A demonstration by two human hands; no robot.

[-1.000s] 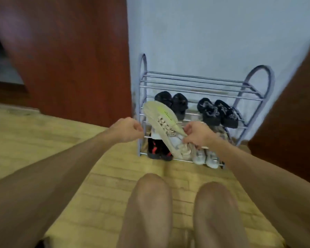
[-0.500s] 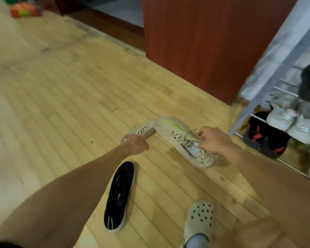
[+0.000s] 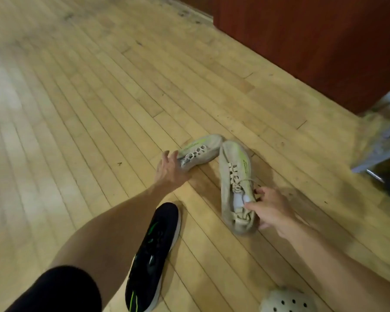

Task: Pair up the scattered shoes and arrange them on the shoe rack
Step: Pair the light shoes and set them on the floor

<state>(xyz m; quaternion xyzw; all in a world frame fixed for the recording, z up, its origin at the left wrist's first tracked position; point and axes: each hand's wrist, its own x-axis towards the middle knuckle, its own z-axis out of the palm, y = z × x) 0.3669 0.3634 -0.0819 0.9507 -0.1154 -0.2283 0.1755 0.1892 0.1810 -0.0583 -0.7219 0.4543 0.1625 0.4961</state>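
Both beige sneakers lie on the wooden floor [image 3: 99, 109], toes touching in a V: matched, but not yet racked. The right hand [image 3: 270, 209] grips the nearer sneaker [image 3: 235, 176] at its heel collar. The left hand [image 3: 169, 170], fingers spread wide, is at the heel end of the farther sneaker [image 3: 200, 150] and holds nothing. A black shoe [image 3: 153, 255] lies unpaired beside the left forearm. Only a corner of the shoe rack [image 3: 383, 140] shows — well apart. Assessment: this pair and the black shoe remain to be placed.
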